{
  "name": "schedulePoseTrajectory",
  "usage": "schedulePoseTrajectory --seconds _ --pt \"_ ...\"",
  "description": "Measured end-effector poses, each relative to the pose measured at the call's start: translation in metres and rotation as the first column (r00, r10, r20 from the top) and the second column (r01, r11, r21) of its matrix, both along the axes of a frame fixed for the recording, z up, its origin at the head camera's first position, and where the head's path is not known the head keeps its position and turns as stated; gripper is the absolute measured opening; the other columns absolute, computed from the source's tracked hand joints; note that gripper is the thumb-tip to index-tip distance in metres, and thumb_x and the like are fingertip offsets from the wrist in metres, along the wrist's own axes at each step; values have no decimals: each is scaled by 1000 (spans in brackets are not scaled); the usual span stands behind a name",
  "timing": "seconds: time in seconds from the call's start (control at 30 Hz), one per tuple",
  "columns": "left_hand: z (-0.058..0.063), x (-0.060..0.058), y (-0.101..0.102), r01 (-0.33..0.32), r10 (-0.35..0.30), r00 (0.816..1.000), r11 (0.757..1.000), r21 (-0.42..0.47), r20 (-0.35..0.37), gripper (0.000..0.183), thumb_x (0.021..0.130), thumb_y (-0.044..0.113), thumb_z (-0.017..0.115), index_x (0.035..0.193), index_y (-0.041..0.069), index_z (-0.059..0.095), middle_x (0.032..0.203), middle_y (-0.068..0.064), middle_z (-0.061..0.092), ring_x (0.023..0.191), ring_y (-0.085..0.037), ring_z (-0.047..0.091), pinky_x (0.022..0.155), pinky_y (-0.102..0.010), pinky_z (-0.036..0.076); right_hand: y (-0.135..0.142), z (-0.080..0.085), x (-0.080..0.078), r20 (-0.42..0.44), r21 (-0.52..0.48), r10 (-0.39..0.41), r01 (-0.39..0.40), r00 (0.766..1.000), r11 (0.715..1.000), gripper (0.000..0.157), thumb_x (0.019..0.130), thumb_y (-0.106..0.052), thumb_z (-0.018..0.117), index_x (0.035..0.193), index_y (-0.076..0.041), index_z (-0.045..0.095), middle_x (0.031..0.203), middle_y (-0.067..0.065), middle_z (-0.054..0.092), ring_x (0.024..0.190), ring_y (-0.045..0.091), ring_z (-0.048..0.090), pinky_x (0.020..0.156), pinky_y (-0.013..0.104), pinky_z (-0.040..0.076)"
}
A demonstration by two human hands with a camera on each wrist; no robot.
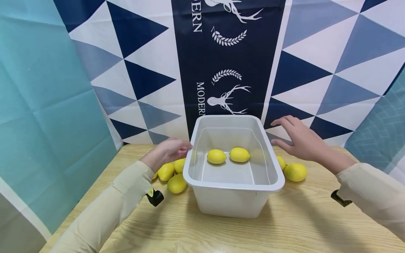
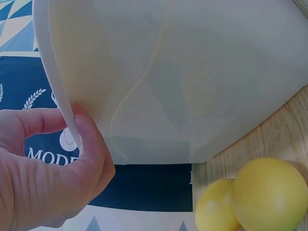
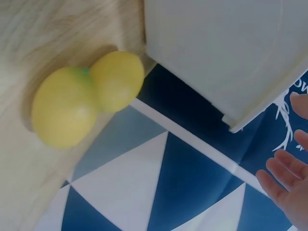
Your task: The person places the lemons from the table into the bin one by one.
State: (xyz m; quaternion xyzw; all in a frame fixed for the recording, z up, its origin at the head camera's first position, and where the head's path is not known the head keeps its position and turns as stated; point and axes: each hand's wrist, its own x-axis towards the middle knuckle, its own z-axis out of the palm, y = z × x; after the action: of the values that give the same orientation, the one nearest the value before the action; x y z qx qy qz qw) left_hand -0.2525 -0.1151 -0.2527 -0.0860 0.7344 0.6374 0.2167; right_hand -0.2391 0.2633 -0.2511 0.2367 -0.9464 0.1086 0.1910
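A white plastic bin [image 1: 227, 196] stands on the wooden table with two lemons [image 1: 239, 154] lying on its floor. At its left rim, my left hand [image 1: 169, 149] pinches the edge between thumb and fingers, as the left wrist view shows the hand [image 2: 62, 168] on the rim. To the right of the bin, my right hand [image 1: 299, 137] hovers apart from the rim, its fingers spread and holding nothing. Below that hand two lemons [image 1: 295, 172] sit beside the bin, one partly hidden behind it. Several lemons [image 1: 177, 183] lie on the table under my left hand.
Behind the table [image 1: 152, 228] hangs a cloth [image 1: 227, 59] with triangles and deer prints, reaching down to the table's back edge. Light blue cloth [image 1: 47, 105] hangs at the left side. Bare wood shows in front of the bin.
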Motion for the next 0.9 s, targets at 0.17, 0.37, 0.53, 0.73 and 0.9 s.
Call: schedulePoseTrajectory --seconds 0.17,0.37,0.53,0.73,0.9 --pt "-3 1 -2 -1 1 1000 1000 8 -2 49 92 10 58 137 0 43 137 -15 48 110 -22 56 106 -30 47 8 -10 0 -18 -19 -9 8 1000 1000 54 84 -22 72 129 -5 49 128 18 52 118 36 49 89 58 51" --pt "-5 1 -3 0 0 1000 1000 15 0 49 92 10 59 137 0 44 138 -14 47 112 -23 56 105 -29 48 19 -22 -2 -93 -10 28 -29 995 1000 54 79 -18 76 124 -1 52 124 19 56 117 38 47 96 59 43" --pt "-5 -2 -1 1 -1 1000 1000 21 -2 50 92 9 60 137 0 43 137 -14 47 108 -21 57 105 -28 48 34 -29 -1 -117 3 44 -44 992 999 54 74 -16 79 120 -2 55 122 20 57 117 38 45 96 58 40" --pt "-3 -3 -1 13 -13 1000 1000 18 -5 46 93 8 58 136 -1 45 136 -14 49 104 -19 58 105 -29 48 49 -40 1 -112 29 62 -59 992 998 53 71 -14 81 117 -3 57 117 18 59 109 36 49 90 52 42" --pt "-3 -1 -3 16 -16 1000 1000 13 -9 44 93 8 58 134 -1 48 135 -13 50 105 -20 58 105 -29 48 57 -51 0 -112 42 101 -97 989 994 54 69 -13 83 116 -4 58 115 14 59 106 34 51 88 51 44"
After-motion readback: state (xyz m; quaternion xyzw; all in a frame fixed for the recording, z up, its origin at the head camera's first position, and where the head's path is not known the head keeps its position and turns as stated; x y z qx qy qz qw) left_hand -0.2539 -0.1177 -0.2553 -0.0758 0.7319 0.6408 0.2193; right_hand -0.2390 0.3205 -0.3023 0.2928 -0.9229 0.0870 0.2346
